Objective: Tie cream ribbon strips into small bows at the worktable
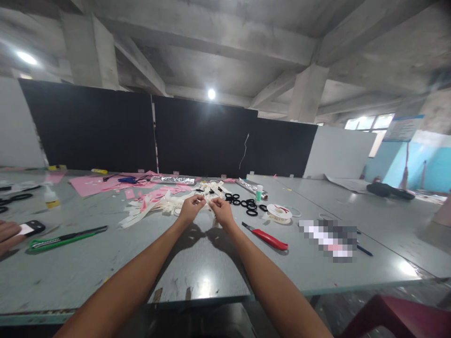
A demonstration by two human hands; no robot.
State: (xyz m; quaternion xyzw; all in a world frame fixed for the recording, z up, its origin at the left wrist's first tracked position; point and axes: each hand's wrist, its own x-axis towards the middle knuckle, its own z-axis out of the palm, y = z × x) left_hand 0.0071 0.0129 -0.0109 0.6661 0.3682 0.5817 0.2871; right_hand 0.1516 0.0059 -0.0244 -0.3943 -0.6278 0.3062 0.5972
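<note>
While both hands pinch a white strip (207, 199) above the table (197, 263), left hand (190, 209) and right hand (221, 210) close together, strip pile (151, 206) just behind, black rings (243, 202) right, red knife (268, 238) near right wrist, green knife (66, 238) well left.
</note>
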